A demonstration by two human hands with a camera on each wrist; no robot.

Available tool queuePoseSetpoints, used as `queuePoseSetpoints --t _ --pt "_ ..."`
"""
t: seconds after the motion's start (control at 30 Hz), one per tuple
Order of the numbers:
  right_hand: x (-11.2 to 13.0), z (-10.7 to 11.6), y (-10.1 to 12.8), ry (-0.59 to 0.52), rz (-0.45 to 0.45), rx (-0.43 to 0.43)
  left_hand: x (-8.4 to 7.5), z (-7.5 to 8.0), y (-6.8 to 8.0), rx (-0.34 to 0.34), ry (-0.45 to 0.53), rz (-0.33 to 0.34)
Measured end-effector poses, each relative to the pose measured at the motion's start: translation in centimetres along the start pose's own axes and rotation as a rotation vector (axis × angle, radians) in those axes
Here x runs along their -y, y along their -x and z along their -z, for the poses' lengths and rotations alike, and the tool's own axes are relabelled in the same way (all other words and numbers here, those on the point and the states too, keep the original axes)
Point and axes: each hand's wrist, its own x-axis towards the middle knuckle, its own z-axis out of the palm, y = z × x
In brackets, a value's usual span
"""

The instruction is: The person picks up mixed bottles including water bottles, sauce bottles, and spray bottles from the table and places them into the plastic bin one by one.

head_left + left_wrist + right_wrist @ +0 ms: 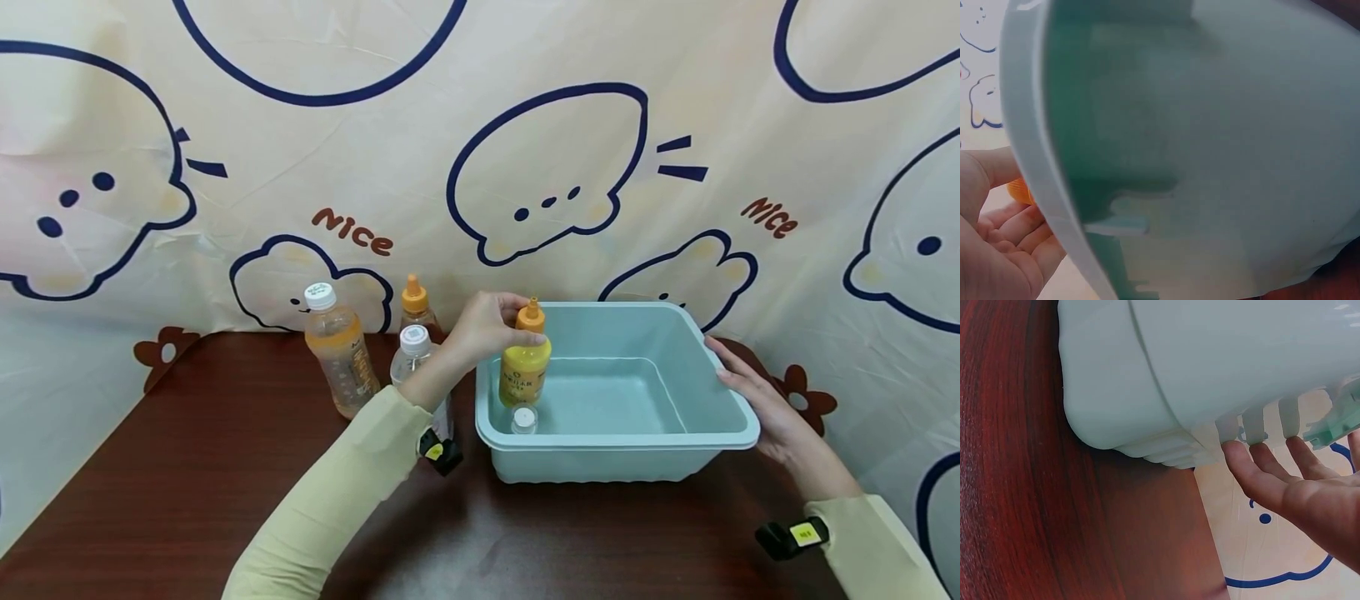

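My left hand [491,329] holds a yellow bottle [522,375] by the neck, below its orange nozzle cap [531,315]. The bottle stands upright inside the left end of a pale green plastic tub [615,440]. A small clear bottle with a white cap [524,418] is in front of it in the tub. In the left wrist view the tub's wall hides most of the held bottle; an orange bit of cap [1020,190] shows between the fingers. At the tub's right end, my right hand [765,408] touches the rim, its fingertips [1233,450] against the outer wall.
Left of the tub stand a white-capped bottle with an orange band [341,358], a clear white-capped bottle [408,362] partly behind my left forearm, and an orange-nozzled bottle [416,304] farther back. A printed cloth [420,167] hangs behind the dark wooden table [187,467].
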Motion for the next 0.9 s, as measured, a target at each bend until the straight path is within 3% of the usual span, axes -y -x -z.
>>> queuePoseSetpoints --t 0.5,0.9 --pt "-0.2 0.0 0.0 0.034 0.009 -0.010 0.7 -0.3 -0.1 0.022 -0.087 0.005" --pt "-0.1 -0.1 0.1 0.038 0.013 -0.016 1.1 -0.5 -0.4 0.060 -0.140 -0.041"
